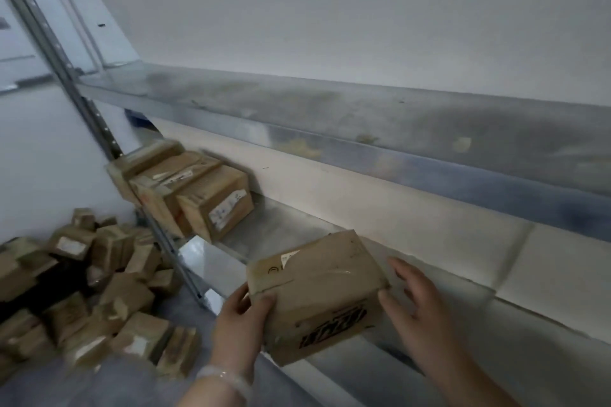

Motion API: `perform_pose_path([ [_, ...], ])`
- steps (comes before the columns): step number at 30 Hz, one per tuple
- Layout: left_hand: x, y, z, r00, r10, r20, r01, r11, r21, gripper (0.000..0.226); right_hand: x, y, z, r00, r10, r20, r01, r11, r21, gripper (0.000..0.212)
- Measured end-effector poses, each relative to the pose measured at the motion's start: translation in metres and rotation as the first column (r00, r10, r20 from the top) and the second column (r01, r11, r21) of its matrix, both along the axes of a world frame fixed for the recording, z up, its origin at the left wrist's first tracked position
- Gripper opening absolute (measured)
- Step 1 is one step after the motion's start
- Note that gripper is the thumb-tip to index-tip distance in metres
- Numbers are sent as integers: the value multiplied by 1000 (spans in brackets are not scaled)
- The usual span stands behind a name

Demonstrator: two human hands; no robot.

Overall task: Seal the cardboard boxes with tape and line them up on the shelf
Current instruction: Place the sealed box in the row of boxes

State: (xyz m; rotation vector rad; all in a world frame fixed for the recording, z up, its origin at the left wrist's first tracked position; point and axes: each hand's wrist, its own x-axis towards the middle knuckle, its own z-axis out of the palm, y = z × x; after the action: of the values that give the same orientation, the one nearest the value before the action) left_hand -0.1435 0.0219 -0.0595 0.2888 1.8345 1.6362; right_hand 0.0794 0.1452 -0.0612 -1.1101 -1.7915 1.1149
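A taped cardboard box (317, 294) with black lettering on its front sits at the front edge of the lower metal shelf (284, 228). My left hand (239, 324) grips the box's left end, thumb on the front face. My right hand (413, 301) is at its right end with fingers spread, the thumb touching the corner. Three sealed boxes (185, 188) stand in a row at the shelf's far left end, side by side.
A heap of several small cardboard boxes (82, 287) lies on the floor to the left. A perforated upright post (99, 129) stands between heap and shelf. An upper shelf (363, 129) runs overhead along the white wall.
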Motion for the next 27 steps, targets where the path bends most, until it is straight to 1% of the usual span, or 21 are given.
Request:
perform_pose_path([
  [2, -34, 3, -3, 999, 35, 16, -36, 999, 21, 41, -36, 3, -1, 1000, 19, 21, -19, 1000, 3, 48],
  [5, -79, 14, -8, 989, 131, 61, -134, 990, 38, 41, -84, 15, 0, 994, 87, 67, -86, 996, -13, 47],
  [7, -107, 25, -10, 977, 197, 87, -201, 979, 39, 46, -114, 24, 0, 989, 122, 86, -122, 993, -6, 48],
  [11, -155, 55, -12, 952, 300, 60, -302, 953, 14, 57, -172, 49, -1, 965, 232, 124, -233, 972, -3, 48],
  [13, -174, 72, -14, 941, 335, 48, -337, 942, 15, 60, -198, 63, 0, 951, 274, 145, -279, 960, 10, 46],
  [16, -195, 96, -18, 933, 357, 31, -358, 934, 0, 62, -231, 83, 0, 943, 291, 159, -299, 954, 28, 45],
  [20, -208, 117, -26, 901, 430, 53, -426, 902, -72, 66, -258, 102, -3, 935, 310, 175, -317, 948, 12, 46],
  [22, -210, 122, -31, 896, 438, 68, -432, 897, -88, 71, -269, 109, -4, 932, 308, 190, -312, 950, -8, 48],
  [25, -219, 124, -36, 914, 385, 131, -377, 923, -80, 81, -281, 113, -5, 930, 302, 210, -307, 952, -9, 48],
  [26, -223, 122, -36, 922, 363, 132, -354, 931, -87, 84, -284, 113, -6, 929, 295, 223, -304, 953, 5, 47],
  [27, -227, 118, -36, 935, 342, 91, -333, 937, -105, 86, -286, 113, -6, 931, 281, 234, -295, 955, 26, 47],
])
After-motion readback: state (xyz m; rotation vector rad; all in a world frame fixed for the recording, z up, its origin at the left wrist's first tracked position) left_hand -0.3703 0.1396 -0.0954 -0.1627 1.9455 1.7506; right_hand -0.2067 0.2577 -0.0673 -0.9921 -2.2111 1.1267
